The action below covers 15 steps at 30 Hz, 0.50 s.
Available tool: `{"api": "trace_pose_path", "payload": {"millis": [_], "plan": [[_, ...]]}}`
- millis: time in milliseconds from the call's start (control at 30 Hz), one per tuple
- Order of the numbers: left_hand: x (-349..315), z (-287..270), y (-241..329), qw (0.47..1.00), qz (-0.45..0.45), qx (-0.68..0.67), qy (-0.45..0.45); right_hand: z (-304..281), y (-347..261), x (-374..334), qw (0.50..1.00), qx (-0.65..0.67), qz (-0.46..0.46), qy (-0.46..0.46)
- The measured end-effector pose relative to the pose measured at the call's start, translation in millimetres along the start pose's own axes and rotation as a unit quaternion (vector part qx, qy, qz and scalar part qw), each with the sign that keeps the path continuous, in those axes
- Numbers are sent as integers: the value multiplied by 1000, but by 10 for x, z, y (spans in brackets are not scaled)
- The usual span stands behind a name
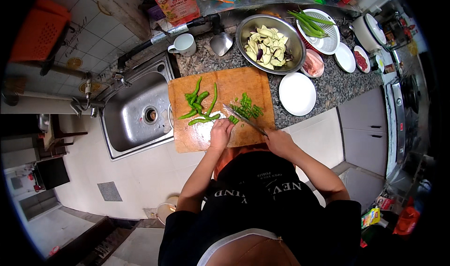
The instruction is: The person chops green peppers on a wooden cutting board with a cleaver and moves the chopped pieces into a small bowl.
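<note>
Left hand pinches green chili pepper against wooden cutting board; right hand closed around kitchen knife. Lettering noted: white on black T-shirt, print on pink package.

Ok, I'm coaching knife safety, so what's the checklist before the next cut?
1. Knife held: ok, right grip is around its handle.
2. Left grip at the pepper piece: ok, though how firmly it presses, I cannot tell.
3. Left fingers safe from the blade: cannot tell; they are close to it and too small to judge.
4. Board steady: cannot tell, its underside is hidden.
5. Slices apart from whole peppers: ok, slices lie to the right.
6. All peppers cut: not ok, several remain whole.
</note>
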State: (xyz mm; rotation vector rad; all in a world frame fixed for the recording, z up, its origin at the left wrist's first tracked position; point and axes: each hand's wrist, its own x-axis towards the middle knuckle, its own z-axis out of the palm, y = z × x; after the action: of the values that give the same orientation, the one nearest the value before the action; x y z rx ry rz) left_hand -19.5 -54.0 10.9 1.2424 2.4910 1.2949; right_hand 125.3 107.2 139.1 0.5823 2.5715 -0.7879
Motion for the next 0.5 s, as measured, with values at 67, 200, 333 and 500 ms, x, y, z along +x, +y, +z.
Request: {"api": "trace_pose_path", "payload": {"millis": [67,200,333,500], "plan": [[-20,0,-9,1000,3,2,5,22,19,-71,1000,-15,0,-13],[-13,38,-32,1000,-3,-6,0,381,139,108,1000,2,-8,13],[0,57,-44,1000,12,-6,1,308,24,257,1000,15,0,24],[91,119,24,1000,-1,-19,4,103,46,31,1000,12,25,0]]}}
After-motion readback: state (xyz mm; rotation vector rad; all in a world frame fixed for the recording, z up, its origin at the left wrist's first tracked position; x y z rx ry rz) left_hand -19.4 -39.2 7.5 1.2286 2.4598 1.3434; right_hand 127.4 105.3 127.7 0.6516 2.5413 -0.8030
